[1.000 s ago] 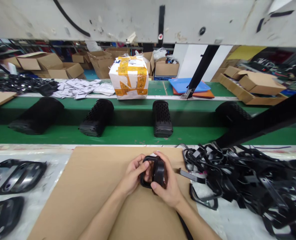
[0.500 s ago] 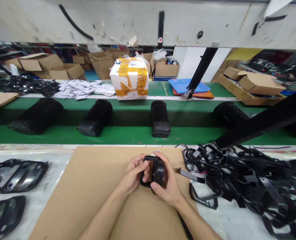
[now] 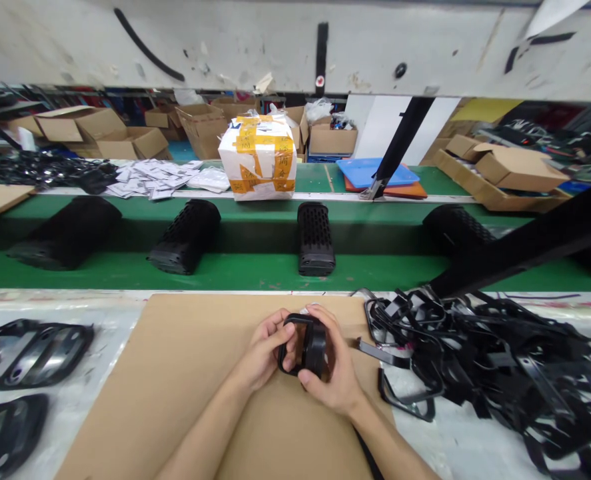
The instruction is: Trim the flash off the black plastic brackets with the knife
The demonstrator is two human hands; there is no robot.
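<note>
Between my hands, above a cardboard sheet (image 3: pixel 185 373), is a black plastic frame (image 3: pixel 315 347) with a rounded opening and a thicker band on its right. My left hand (image 3: pixel 268 347) pinches its left rim, thumb on top and fingertips showing through the opening. My right hand (image 3: pixel 338 367) wraps round the thicker right side, thumb at the near edge and fingers over the far edge. My palm partly hides that side. A black strap (image 3: pixel 368 453) shows beneath my right forearm; whether it joins the frame I cannot tell.
A tangled heap of black frames and straps (image 3: pixel 495 373) lies to the right. Larger black frames (image 3: pixel 40 353) lie at the left. Beyond, several black perforated housings (image 3: pixel 316 240) sit on a green belt (image 3: pixel 255 273). A slanted black post (image 3: pixel 525 233) crosses the right side.
The black housings on the belt have shifted slightly left. Both hands keep their hold on the frame, which has turned only a little.
</note>
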